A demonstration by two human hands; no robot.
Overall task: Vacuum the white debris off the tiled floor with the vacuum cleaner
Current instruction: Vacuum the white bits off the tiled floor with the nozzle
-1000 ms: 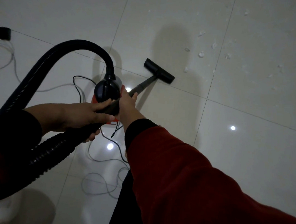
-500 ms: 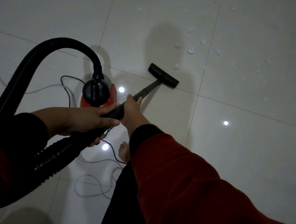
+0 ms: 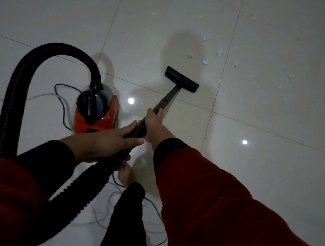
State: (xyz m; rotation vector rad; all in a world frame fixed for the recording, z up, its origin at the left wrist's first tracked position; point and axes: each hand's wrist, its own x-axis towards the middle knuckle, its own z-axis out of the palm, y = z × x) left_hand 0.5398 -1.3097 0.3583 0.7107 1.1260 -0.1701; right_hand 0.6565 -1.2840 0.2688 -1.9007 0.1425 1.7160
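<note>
The right hand (image 3: 155,125) is wrapped tight around the long black wand (image 3: 160,105) of the vacuum, partway down it. The left hand (image 3: 107,145) grips the same tube just behind, where the wand meets the ribbed black hose (image 3: 81,186). The two hands almost touch. Both arms wear dark red sleeves with black cuffs.

From the hands the wand slants down and away to the flat black floor head (image 3: 181,79), which sits flat on the shiny pale tiled floor (image 3: 269,167), close to a tile line. The small white bits of debris (image 3: 205,61) lie scattered past the head, up and to the right of it. The nearest bits are near the head but not touching it.

The hose goes from the left hand back under the arm, then loops up high in a big arch and comes down into the red and black vacuum cleaner body (image 3: 95,115). That stands on the floor to the left of the hands. Thin black and white cords (image 3: 63,105) curl on the tiles beside it and near a bare foot (image 3: 124,174). Two round bright lights shine back from the floor.
</note>
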